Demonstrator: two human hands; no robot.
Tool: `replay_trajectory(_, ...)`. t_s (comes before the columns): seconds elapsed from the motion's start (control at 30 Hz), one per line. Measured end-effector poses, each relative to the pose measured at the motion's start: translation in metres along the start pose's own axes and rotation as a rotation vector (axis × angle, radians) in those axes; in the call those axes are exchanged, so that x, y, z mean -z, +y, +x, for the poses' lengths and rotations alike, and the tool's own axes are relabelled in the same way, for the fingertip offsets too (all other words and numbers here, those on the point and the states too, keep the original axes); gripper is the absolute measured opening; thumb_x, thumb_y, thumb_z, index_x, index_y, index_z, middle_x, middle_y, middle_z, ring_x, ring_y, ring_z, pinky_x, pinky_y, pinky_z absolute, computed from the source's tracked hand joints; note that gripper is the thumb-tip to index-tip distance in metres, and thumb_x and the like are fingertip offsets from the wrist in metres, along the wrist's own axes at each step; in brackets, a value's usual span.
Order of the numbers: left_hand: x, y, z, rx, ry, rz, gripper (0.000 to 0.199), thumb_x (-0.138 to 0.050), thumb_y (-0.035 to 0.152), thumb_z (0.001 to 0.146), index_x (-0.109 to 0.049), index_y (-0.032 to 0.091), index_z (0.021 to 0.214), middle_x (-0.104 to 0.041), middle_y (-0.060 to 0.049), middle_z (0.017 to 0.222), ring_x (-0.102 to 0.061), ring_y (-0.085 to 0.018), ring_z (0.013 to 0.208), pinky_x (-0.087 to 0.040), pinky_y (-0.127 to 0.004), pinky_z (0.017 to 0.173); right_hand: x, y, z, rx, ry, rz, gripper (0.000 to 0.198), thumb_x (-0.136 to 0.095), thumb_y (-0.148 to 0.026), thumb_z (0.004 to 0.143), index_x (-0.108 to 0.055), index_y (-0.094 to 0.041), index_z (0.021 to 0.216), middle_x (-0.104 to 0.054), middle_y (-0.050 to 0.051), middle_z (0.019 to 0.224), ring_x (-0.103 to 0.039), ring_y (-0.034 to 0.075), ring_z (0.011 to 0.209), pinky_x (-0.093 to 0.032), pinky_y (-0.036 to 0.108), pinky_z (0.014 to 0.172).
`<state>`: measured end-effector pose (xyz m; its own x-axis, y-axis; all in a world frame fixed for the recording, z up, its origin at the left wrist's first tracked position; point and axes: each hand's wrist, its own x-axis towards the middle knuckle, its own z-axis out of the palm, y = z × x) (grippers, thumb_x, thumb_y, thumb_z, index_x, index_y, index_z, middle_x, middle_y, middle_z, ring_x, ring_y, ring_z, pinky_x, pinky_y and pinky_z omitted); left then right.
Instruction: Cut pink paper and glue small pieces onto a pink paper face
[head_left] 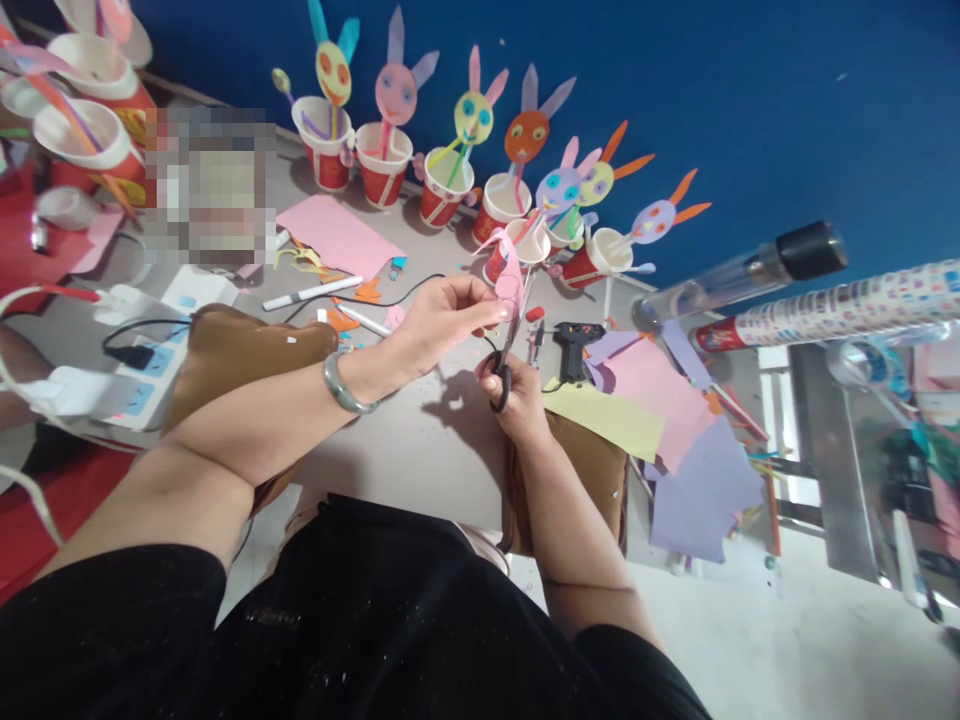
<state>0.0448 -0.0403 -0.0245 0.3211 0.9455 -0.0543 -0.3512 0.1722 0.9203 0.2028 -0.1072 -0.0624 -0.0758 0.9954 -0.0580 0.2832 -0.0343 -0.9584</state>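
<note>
Between the fingertips of my left hand (457, 320) is a small piece of pink paper (511, 287), raised above the table. My right hand (517, 400) grips black-handled scissors (501, 378), with fingers through the loops. The blades point up and meet the edge of the pink paper; how far apart they are I cannot tell. Just behind the hands stands a red and white paper cup (529, 243) with a purple rabbit face (559, 191). A black glue gun (576, 350) lies to the right of the scissors.
Several cups with paper rabbits, such as a pink one (395, 95), line the blue wall. Pink paper (341, 235), a white pen (311, 293) and scraps lie left; a yellow sheet (611, 415) and purple sheet (701, 490) right. A power strip (154, 375) sits far left.
</note>
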Motion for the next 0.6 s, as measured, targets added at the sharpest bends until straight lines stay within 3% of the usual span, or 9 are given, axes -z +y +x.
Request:
replay_trajectory(0.4,0.008,-0.008,0.0027,-0.064,-0.043,0.079,0.016,-0.079,0.023,0.078,-0.067,0.017,0.07,-0.062,0.002,0.069,-0.055,-0.008,0.066,-0.045,-0.023,0.063,0.0006,-0.0006,0.0001,0.008,-0.004,0.018,0.074,-0.072,-0.094,0.061,-0.054,-0.022,0.066,-0.053,-0.002,0.063,-0.042,0.013,0.06,-0.038,0.03,0.06)
replay_trajectory(0.6,0.007,-0.0052,0.0025,-0.054,-0.016,0.084,0.022,-0.079,0.022,0.079,-0.061,0.018,0.066,-0.059,0.003,0.065,-0.053,-0.007,0.063,-0.044,-0.023,0.062,0.0016,-0.0012,0.0004,0.006,-0.004,0.007,0.075,-0.072,-0.094,0.06,-0.054,-0.022,0.064,-0.054,-0.002,0.062,-0.041,0.013,0.059,-0.038,0.031,0.06)
